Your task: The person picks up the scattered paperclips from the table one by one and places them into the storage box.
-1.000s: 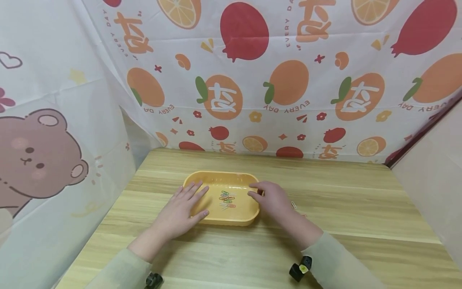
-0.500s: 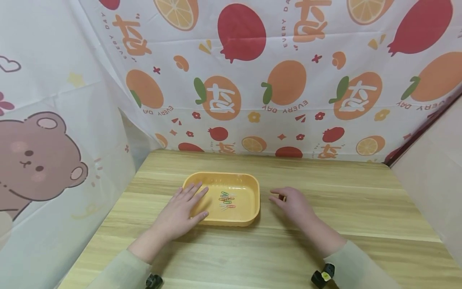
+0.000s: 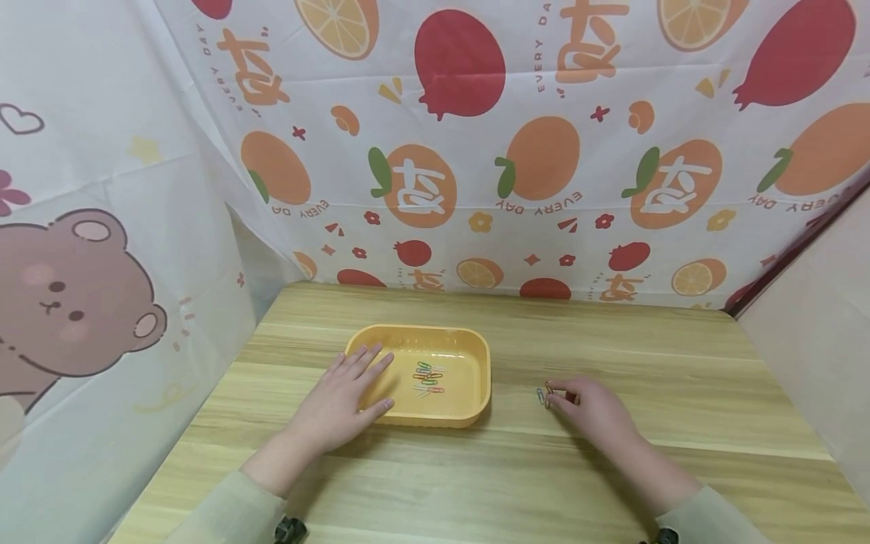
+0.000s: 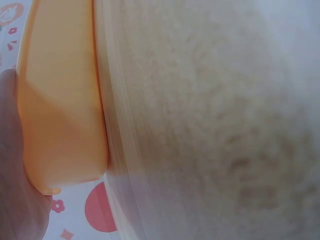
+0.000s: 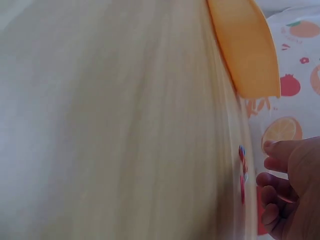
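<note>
A yellow plastic tray [image 3: 476, 393] sits on the wooden table in the head view, with several coloured paper clips [image 3: 430, 376] lying in its middle. Across the tray's left side rests my left hand [image 3: 343, 397], its fingers spread over the rim and the thumb at the near rim. To the right of the tray my right hand [image 3: 598, 408] is low over the table, thumb and index finger apart. Loose paper clips [image 5: 243, 167] lie beside its fingertips, a blue paper clip [image 3: 540, 396] among them; the palm side hides any others in the head view.
The wooden table [image 3: 435, 483] extends around the tray. A fruit-print cloth [image 3: 476, 174] hangs along its back edge, and a cloth with a bear [image 3: 75, 295] hangs at the left. A pale panel [image 3: 816, 332] stands on the right.
My right hand has moved from the tray's right rim rightward and nearer, down to the loose paper clips. My left hand and the tray have stayed in place.
</note>
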`<state>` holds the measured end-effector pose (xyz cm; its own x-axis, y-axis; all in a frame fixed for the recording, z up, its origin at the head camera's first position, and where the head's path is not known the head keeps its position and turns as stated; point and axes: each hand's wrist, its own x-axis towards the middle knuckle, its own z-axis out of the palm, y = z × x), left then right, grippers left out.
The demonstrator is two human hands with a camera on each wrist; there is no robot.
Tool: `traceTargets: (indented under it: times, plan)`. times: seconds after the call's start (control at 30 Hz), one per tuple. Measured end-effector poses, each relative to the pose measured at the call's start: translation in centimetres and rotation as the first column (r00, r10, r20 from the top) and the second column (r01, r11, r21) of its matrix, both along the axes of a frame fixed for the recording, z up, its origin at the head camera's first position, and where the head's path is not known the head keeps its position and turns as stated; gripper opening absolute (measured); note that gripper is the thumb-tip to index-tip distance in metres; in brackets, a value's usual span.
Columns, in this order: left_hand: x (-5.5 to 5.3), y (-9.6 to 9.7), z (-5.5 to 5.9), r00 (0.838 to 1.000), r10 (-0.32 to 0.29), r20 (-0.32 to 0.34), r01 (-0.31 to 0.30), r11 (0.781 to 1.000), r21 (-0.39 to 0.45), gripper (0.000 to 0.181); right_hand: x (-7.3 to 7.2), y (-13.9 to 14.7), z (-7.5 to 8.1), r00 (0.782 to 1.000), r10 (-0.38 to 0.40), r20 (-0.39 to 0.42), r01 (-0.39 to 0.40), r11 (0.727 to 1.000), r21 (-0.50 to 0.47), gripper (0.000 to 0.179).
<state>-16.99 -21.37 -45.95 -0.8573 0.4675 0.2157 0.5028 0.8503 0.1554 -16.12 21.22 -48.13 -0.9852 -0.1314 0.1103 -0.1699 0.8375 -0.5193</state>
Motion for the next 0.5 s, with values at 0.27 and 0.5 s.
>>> traceTargets:
  times: [0.27,0.5]
  plan:
    - [0.0,-0.1,0.1,1.0,-0.001,0.001,0.001,1.0,-0.01,0.075,1.0,2.0,-0.5,1.0,-0.017,-0.003,0.017,1.0,0.014,0.029]
    - [0.0,0.0,0.0,1.0,0.0,-0.008,0.0,1.0,-0.008,0.073,1.2,2.4,-0.9,1.0,-0.012,-0.024,0.013,0.999,0.037,0.021]
